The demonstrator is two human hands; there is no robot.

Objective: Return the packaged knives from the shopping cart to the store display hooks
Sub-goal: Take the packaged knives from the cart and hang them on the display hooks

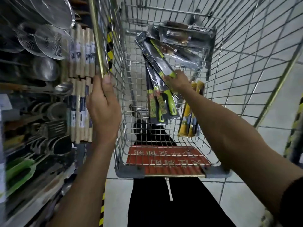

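- Packaged knife in black card with lime-green trim [155, 56], pinched at its near end by the right hand [177, 81], points away and leftward inside the wire shopping cart [246, 46].
- Left hand [103, 102] grips the cart's left rim, nearer the steel-utensil display shelves [32, 79].

Shop: wire cart [246, 66], racked kitchenware [47, 41]

Green-, yellow- and wood-handled packaged knives [159, 108] lie jumbled in the shopping cart [127, 173].
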